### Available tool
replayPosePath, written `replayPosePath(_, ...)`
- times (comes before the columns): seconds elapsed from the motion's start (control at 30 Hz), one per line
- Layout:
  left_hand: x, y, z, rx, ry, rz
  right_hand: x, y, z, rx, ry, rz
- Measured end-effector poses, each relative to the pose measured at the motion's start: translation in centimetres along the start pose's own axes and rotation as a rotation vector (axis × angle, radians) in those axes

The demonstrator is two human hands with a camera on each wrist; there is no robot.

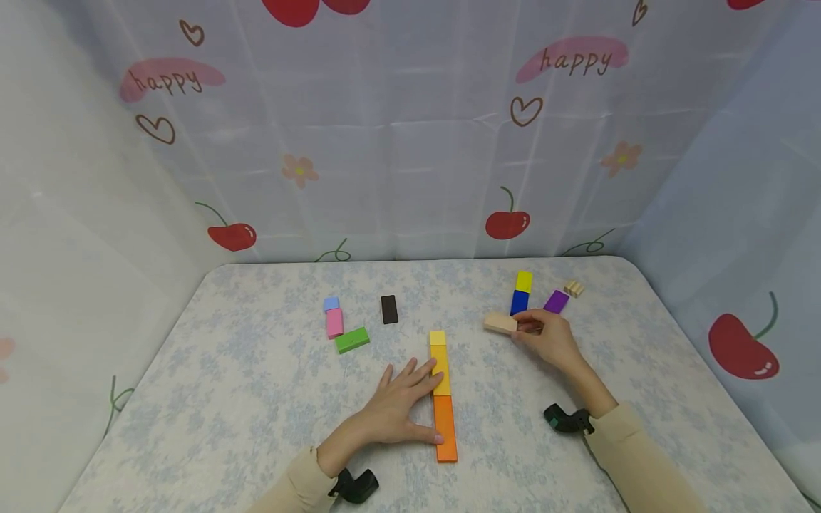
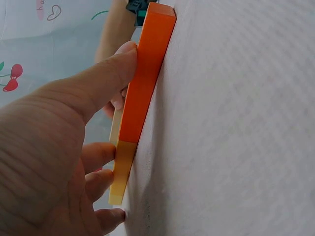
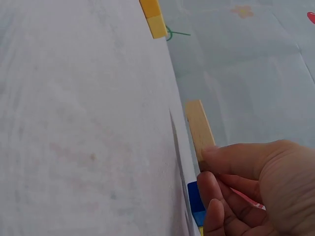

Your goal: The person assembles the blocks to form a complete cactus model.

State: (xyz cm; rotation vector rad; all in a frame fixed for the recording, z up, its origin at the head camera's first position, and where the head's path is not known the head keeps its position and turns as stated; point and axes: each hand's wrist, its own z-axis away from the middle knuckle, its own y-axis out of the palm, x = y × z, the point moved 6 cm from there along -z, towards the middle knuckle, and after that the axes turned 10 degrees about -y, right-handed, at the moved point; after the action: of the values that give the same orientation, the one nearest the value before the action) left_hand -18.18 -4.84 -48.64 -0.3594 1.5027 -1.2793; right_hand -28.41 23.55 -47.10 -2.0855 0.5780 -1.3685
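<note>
Holds both forearms (image 1: 595, 390) slanted inward; holds the left hand (image 1: 404, 406) palm down, well short of the far edge of the table (image 1: 212, 399), with fingers spread and thumb set apart; pinches between thumb and fingertips of the right hand (image 1: 546, 338), nearer the far right corner, with the remaining fingers curled

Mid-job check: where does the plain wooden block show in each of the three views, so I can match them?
Head: the wooden block is right of centre, pinched by the right hand.
Left wrist: left of centre; only a sliver shows, beside the lower end of the orange block.
Right wrist: right of centre, above the blue block.
Shared landmark: the small pale yellow block, near centre, bottom left of centre and top centre respectively.
</note>
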Motion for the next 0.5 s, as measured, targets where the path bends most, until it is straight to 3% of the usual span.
replayPosePath(0.5,0.1,0.1,-0.1,0.001,-0.003,-0.01,2.7,1.9,0.2,0.103,-0.079,-0.081)
